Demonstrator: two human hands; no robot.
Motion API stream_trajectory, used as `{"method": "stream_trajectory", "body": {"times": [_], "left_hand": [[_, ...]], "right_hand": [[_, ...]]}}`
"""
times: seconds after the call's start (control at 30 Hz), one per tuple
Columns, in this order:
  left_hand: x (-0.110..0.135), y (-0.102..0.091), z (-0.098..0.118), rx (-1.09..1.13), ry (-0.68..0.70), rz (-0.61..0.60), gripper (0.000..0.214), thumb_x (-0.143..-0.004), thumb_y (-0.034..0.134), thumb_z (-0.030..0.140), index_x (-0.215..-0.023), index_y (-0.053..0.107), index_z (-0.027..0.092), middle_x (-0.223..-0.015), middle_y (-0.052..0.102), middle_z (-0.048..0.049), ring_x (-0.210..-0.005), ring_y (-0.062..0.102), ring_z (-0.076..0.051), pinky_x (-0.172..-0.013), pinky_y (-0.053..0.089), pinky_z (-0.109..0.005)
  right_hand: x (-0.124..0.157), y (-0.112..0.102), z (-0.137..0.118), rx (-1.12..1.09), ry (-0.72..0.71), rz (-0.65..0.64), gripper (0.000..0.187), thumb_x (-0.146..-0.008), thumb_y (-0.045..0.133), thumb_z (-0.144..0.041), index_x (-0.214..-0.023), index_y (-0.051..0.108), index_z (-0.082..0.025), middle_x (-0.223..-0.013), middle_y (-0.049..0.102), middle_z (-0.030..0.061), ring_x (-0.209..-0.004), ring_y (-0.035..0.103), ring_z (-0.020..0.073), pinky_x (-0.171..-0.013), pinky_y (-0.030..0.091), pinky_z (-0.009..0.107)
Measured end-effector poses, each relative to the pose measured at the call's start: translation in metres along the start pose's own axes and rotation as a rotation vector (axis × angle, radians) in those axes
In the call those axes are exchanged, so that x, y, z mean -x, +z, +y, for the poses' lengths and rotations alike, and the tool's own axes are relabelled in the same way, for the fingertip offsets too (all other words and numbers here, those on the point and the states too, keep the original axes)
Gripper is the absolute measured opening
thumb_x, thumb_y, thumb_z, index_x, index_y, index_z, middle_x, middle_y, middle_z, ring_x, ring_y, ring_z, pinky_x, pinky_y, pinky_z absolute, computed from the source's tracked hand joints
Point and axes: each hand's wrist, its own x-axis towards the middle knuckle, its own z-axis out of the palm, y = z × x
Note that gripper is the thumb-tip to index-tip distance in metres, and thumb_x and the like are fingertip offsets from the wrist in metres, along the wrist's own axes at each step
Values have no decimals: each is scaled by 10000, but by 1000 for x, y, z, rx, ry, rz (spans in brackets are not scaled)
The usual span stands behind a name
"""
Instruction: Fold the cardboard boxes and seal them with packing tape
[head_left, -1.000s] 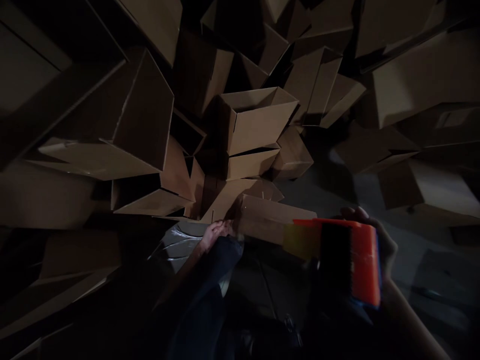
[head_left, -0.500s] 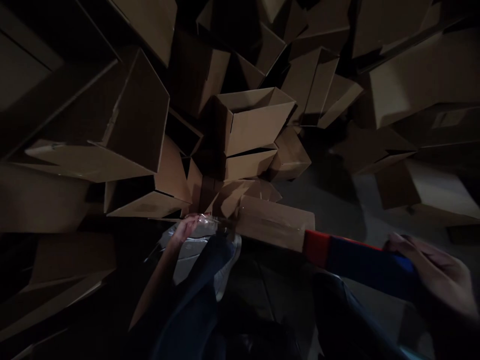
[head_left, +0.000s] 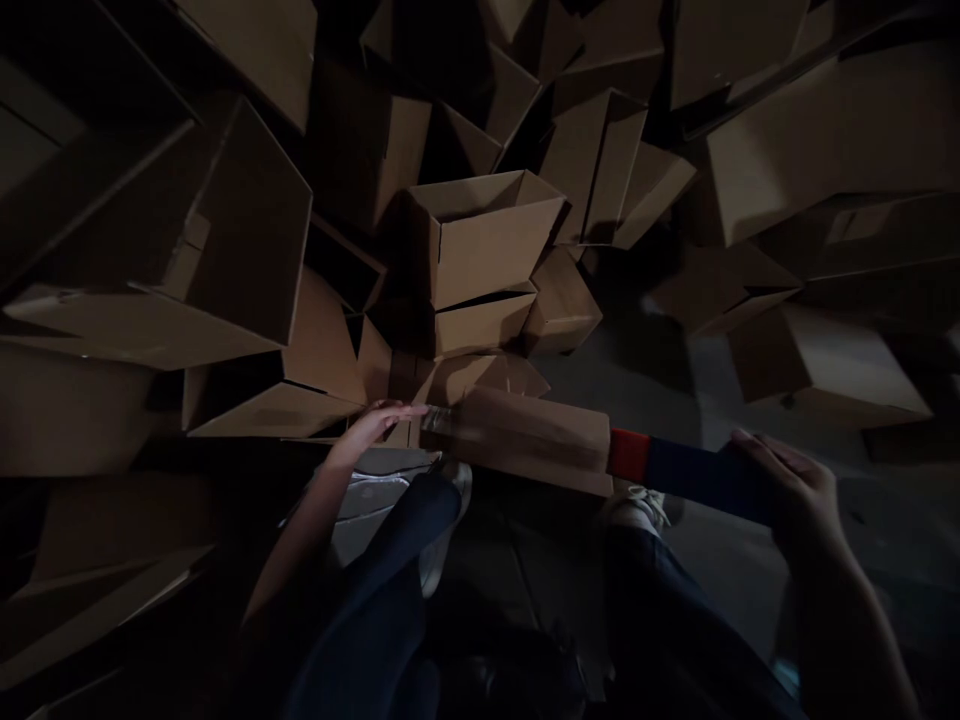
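My right hand [head_left: 799, 475] is closed around the far end of a long, flat blue-and-red object [head_left: 705, 475]. Its red end [head_left: 630, 455] meets the right end of a long brown cardboard box [head_left: 536, 440]; whether part of it goes inside is hidden. My left hand [head_left: 379, 420] has its fingers stretched out, the tips at the box's left end beside a strip of shiny clear tape [head_left: 435, 418]. The box lies slightly tilted in front of my knees.
Many open cardboard boxes are piled ahead and to the sides, among them an upright one [head_left: 499, 250] in the middle and a large one [head_left: 255, 220] at left. Grey floor [head_left: 652, 370] shows at right. My shoe [head_left: 641, 505] is just under the box. The light is dim.
My right hand has moved left and up with the blue-and-red object. The left hand has gone from pinching shiny clear tape to stretched fingers at the box end. The view has shifted slightly.
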Motion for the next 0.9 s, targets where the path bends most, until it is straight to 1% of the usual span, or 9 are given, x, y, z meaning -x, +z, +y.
{"method": "stream_trajectory", "body": {"times": [0.07, 0.17, 0.23, 0.33, 0.43, 0.57, 0.67, 0.8, 0.9], "left_hand": [[-1, 0, 6, -73, 1, 27, 356, -772, 561, 380, -991, 753, 176, -1150, 716, -117, -1344, 549, -266, -1146, 398, -437], [-8, 0, 7, -153, -4, 50, 318, -747, 539, 359, -915, 763, 209, -1103, 727, -94, -1280, 609, -248, -1130, 425, -398], [-16, 0, 4, -139, 3, 26, 298, -742, 570, 363, -901, 762, 202, -1123, 737, -115, -1260, 619, -262, -1129, 422, -375], [-27, -1, -4, -20, -3, 17, 253, -735, 649, 393, -832, 727, 173, -1115, 746, -164, -1258, 605, -317, -1105, 418, -409], [-33, -3, -8, 55, -21, 20, 237, -703, 701, 417, -722, 671, 183, -1053, 763, -163, -1245, 601, -348, -1086, 410, -439], [-34, -4, -9, 77, -19, 27, 220, -688, 714, 416, -712, 683, 199, -1031, 775, -122, -1246, 597, -341, -1083, 402, -414], [-35, -5, -10, 97, -21, 37, 197, -689, 710, 395, -691, 681, 201, -1007, 779, -114, -1216, 609, -331, -1058, 409, -397], [-37, -5, -12, 94, -19, 21, 187, -726, 681, 351, -663, 644, 179, -970, 781, -110, -1190, 608, -322, -1042, 401, -387], [-38, -6, -14, 76, -25, 22, 159, -776, 647, 312, -723, 657, 162, -945, 783, -93, -1193, 600, -317, -1031, 387, -380]], "right_hand": [[-8, 1, 5, -25, 12, 6, 434, -449, 877, -548, -543, 662, -183, -553, 498, -2, -538, 406, 107, -479, 258, 261], [-16, 4, 10, -58, 37, 33, 414, -370, 913, -482, -544, 686, -183, -597, 554, 11, -579, 439, 120, -515, 305, 268], [-21, 6, 13, -60, 81, 57, 423, -334, 917, -474, -563, 707, -187, -615, 583, 19, -596, 461, 134, -527, 330, 277], [-27, 10, 21, -46, 139, 76, 453, -301, 912, -473, -591, 722, -182, -623, 610, 24, -606, 477, 141, -526, 344, 275], [-32, 12, 30, -36, 149, 81, 435, -326, 895, -461, -609, 733, -173, -625, 627, 26, -621, 491, 146, -543, 361, 273], [-35, 13, 36, -16, 137, 74, 411, -386, 868, -462, -637, 746, -160, -619, 620, 23, -615, 484, 137, -557, 356, 273], [-36, 13, 37, -2, 104, 45, 407, -420, 850, -487, -632, 740, -158, -610, 605, 25, -599, 474, 140, -548, 341, 285], [-38, 13, 38, -7, 108, 59, 416, -399, 867, -484, -628, 736, -162, -624, 620, 28, -605, 478, 141, -549, 350, 282], [-39, 13, 39, -28, 116, 72, 427, -381, 883, -467, -646, 739, -164, -635, 632, 22, -610, 484, 137, -549, 357, 272]]}}
